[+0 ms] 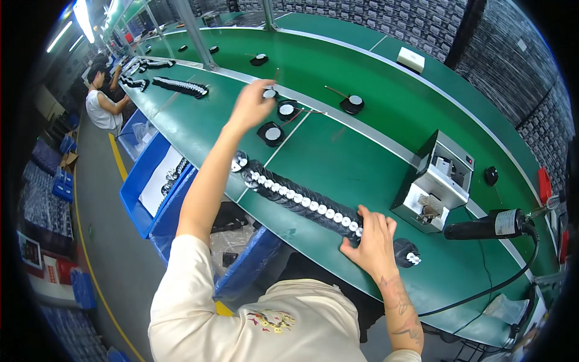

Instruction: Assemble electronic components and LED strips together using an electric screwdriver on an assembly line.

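Left hand: I see my left hand (253, 107) at upper centre, fingers partly curled over a round black part (271, 95) with a white disc; its fingertips are blurred, so I cannot tell whether they pinch it.
Right hand: right of centre, my right hand (373, 241) touches the right end of the row (314, 206), thumb on the near side, fingers on the far side; how firmly, I cannot tell.
Between hands: they are well apart, with the row of overlapping black parts slanting across mid-frame on the green worktop (362, 163).
Loose parts: two more (271, 134) lie just below the left hand.
Partly hidden: another black part (406, 252) sits behind my right wrist; my left forearm covers some of the blue bins (134, 196).
Cut off: my right forearm, at the lower edge.
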Demonstrator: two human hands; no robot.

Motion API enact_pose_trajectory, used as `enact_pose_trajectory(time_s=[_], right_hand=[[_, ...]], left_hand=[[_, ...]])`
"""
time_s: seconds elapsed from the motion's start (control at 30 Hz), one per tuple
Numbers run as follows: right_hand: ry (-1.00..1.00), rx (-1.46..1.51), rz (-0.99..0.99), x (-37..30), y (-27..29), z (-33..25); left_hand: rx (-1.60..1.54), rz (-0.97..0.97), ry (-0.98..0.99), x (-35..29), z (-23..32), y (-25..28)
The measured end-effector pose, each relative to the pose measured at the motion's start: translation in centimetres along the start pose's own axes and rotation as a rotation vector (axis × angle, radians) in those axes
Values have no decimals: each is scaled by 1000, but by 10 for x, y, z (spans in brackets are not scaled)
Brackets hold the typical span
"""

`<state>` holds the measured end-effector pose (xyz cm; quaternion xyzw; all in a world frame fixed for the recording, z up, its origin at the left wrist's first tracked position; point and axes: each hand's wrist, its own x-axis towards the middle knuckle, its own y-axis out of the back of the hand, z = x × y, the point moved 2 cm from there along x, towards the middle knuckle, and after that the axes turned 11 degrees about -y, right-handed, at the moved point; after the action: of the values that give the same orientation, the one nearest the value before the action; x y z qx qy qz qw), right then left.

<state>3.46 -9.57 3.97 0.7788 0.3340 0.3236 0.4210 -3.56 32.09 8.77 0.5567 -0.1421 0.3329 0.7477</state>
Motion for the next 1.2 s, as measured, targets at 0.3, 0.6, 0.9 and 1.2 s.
enact_pose_trajectory(time_s=[0.3, 0.6, 0.9, 1.2], right_hand=[[-68, -124, -106, -32, 38, 3], [-97, -57, -137, -69, 85, 4], [-614, 600, 589, -204, 166, 174], [-297, 331, -214, -70, 96, 129]], left_hand=[[169, -651, -101, 119, 79, -188], [338, -879, -235, 67, 84, -118], [-3, -720, -451, 17, 144, -50], [-424, -807, -752, -104, 310, -99]])
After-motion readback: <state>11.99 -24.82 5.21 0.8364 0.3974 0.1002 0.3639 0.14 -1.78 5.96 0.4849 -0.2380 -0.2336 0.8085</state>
